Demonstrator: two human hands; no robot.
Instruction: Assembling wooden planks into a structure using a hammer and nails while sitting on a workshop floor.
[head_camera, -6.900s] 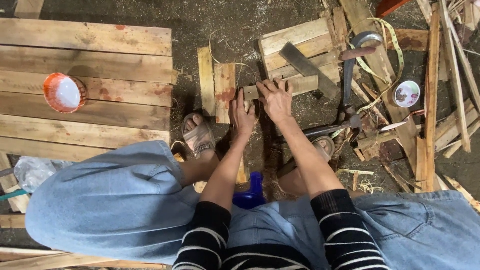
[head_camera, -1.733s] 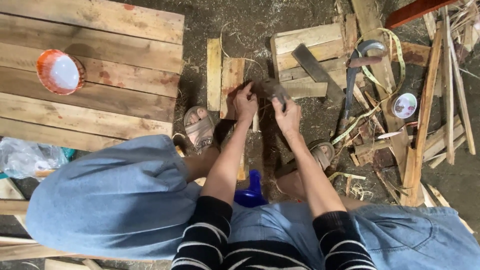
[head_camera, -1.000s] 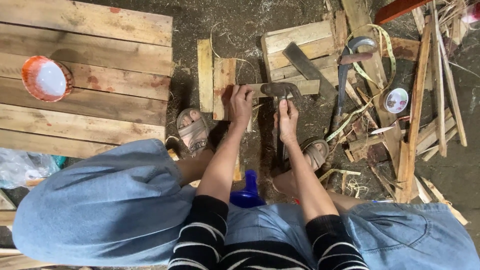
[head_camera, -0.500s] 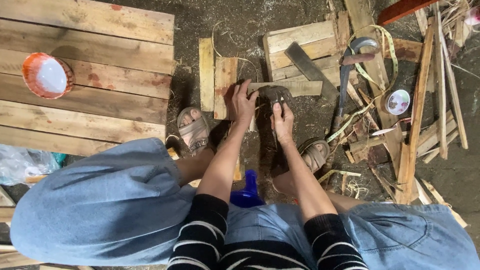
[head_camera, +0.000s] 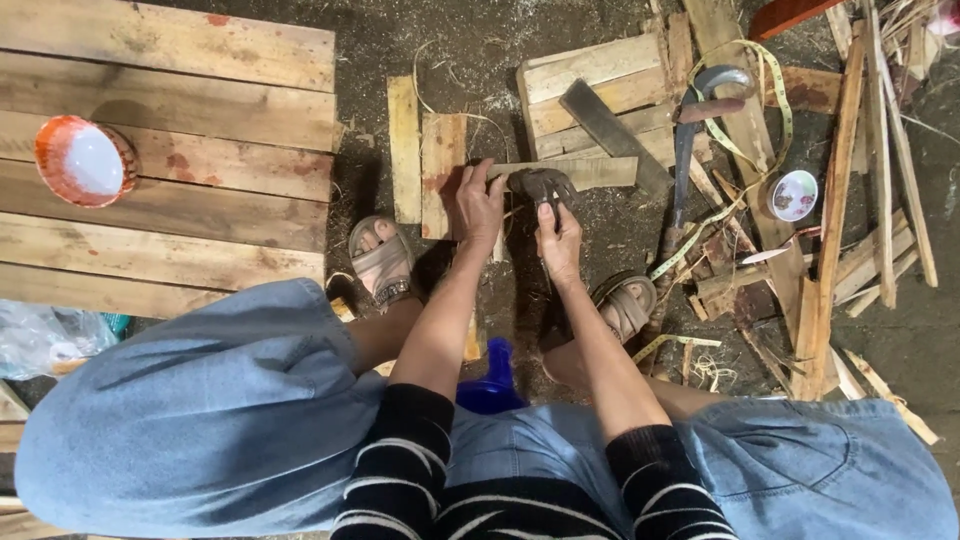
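Left hand (head_camera: 480, 205) pressing down a thin wood strip (head_camera: 585, 172); right hand (head_camera: 558, 232) at four o'clock, gripping a hammer head (head_camera: 541, 185).

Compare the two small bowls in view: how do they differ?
The orange-rimmed bowl sits on the plank platform to the person's left; the small patterned bowl sits among the scrap wood to their right. The orange-rimmed bowl looks larger, with a plain white inside; the patterned bowl's inside shows a faint design. Both are round, upright and out of either hand's grasp.
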